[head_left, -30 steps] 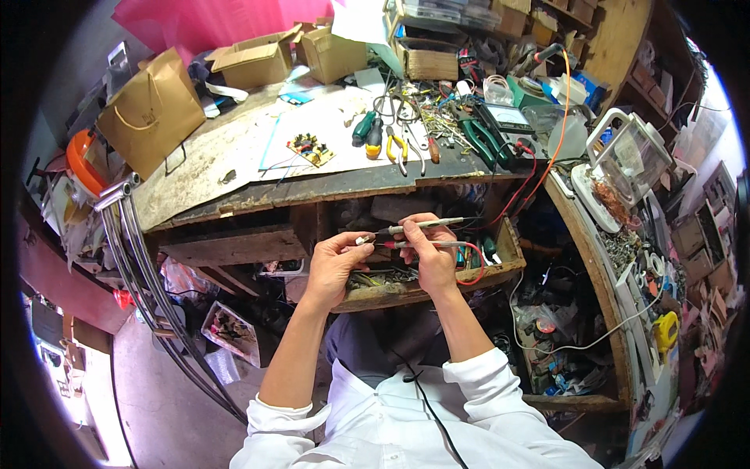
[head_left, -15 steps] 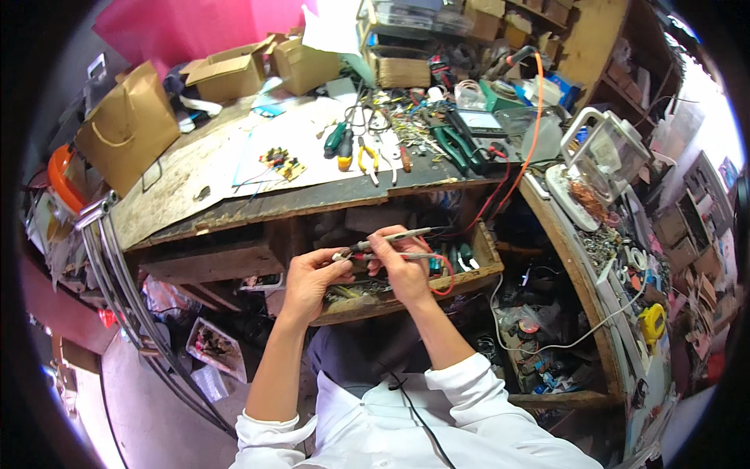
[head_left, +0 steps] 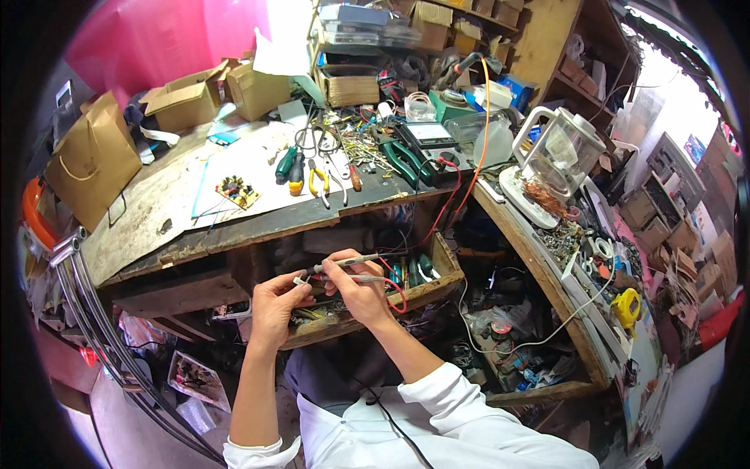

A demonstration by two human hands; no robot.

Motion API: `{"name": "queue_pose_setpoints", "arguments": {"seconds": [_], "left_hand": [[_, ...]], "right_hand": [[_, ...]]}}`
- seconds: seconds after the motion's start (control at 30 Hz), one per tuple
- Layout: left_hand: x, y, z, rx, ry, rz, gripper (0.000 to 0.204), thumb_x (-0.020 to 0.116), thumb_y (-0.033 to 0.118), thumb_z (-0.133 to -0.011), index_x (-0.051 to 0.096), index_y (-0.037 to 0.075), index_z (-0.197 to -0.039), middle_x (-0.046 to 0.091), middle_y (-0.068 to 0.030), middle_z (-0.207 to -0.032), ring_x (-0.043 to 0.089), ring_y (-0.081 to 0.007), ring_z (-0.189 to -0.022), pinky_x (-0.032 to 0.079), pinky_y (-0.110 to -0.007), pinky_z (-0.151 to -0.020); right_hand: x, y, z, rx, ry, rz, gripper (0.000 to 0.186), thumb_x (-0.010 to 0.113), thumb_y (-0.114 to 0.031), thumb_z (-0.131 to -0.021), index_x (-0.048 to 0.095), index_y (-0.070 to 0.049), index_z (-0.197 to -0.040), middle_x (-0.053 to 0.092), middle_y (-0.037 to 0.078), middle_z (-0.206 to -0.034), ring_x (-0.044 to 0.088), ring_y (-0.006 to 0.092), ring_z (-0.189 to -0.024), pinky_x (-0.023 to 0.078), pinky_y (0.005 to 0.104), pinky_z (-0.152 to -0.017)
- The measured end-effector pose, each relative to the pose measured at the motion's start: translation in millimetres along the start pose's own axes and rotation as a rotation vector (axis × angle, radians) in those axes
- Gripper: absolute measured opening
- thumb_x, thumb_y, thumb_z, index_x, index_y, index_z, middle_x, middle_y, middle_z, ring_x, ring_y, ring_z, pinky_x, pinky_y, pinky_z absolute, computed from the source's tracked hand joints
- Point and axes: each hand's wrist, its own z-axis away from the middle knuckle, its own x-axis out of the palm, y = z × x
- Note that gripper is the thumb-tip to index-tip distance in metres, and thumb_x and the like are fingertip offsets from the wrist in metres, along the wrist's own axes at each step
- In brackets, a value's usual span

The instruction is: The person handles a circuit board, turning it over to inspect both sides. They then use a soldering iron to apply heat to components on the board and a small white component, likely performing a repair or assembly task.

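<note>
Above the open wooden drawer (head_left: 430,294), my left hand (head_left: 271,311) pinches a small white part (head_left: 299,281) between thumb and fingers. My right hand (head_left: 358,295) grips two test probes, an upper probe (head_left: 358,259) with a dark lead and a lower probe (head_left: 370,278) with a red lead. Their front ends point left and meet the small part at my left fingertips; exact contact is too small to tell. The red lead (head_left: 449,205) runs up to a dark meter (head_left: 430,134) on the bench. A small circuit board (head_left: 237,192) lies on white paper beyond my hands.
On the bench lie screwdrivers (head_left: 295,173), yellow-handled pliers (head_left: 318,181), large green-handled pliers (head_left: 400,162) and scattered small parts. Metal tubes (head_left: 94,301) stand at left. At right are a clear jug (head_left: 564,148), a yellow tape measure (head_left: 626,307) and a white cable (head_left: 539,346).
My view has swung, so the bench and drawer sit further left in the picture. Both hands keep nearly the same hold on the small part and the probes.
</note>
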Motion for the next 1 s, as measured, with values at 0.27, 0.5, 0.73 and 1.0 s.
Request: {"name": "queue_pose_setpoints", "arguments": {"seconds": [0.27,0.5,0.73,1.0], "left_hand": [[1.7,1.8,1.8,0.017,0.007,-0.04,0.028,0.071,-0.001,-0.085,0.068,-0.004,-0.113,0.071,-0.0074,-0.092,0.067,-0.0132,-0.073,0.058,-0.027,-0.068],[2.2,1.4,2.7,0.029,0.018,-0.045,0.028,0.071,-0.001,-0.085,0.068,-0.005,-0.113,0.071,-0.0076,-0.09,0.067,-0.0129,-0.073,0.058,-0.026,-0.067],[1.3,-1.8,2.9,0.078,0.041,-0.076,0.026,0.07,-0.002,-0.085,0.069,-0.004,-0.112,0.071,-0.0081,-0.09,0.067,-0.013,-0.072,0.058,-0.026,-0.067],[3.3,0.1,4.6,0.083,0.062,-0.098,0.027,0.07,-0.003,-0.085,0.068,-0.006,-0.112,0.071,-0.0094,-0.091,0.067,-0.0131,-0.073,0.057,-0.025,-0.067]], "right_hand": [[-0.3,1.9,1.6,-0.027,0.005,0.018,0.012,0.064,-0.011,-0.094,0.066,0.001,-0.093,0.067,0.005,-0.072,0.063,0.0089,-0.06,0.05,0.0236,-0.053],[0.0,2.1,2.6,-0.049,0.007,0.007,0.011,0.064,-0.01,-0.094,0.067,0.0,-0.093,0.067,0.005,-0.072,0.063,0.0091,-0.06,0.051,0.0239,-0.054],[-0.9,-1.7,2.3,-0.007,-0.029,0.042,0.013,0.065,-0.012,-0.094,0.067,0.001,-0.094,0.067,0.005,-0.073,0.062,0.0088,-0.062,0.052,0.0237,-0.056],[-1.9,-3.7,3.4,0.015,-0.095,0.049,0.014,0.067,-0.013,-0.093,0.067,0.0,-0.096,0.067,0.005,-0.074,0.063,0.0086,-0.063,0.052,0.023,-0.057]]}}
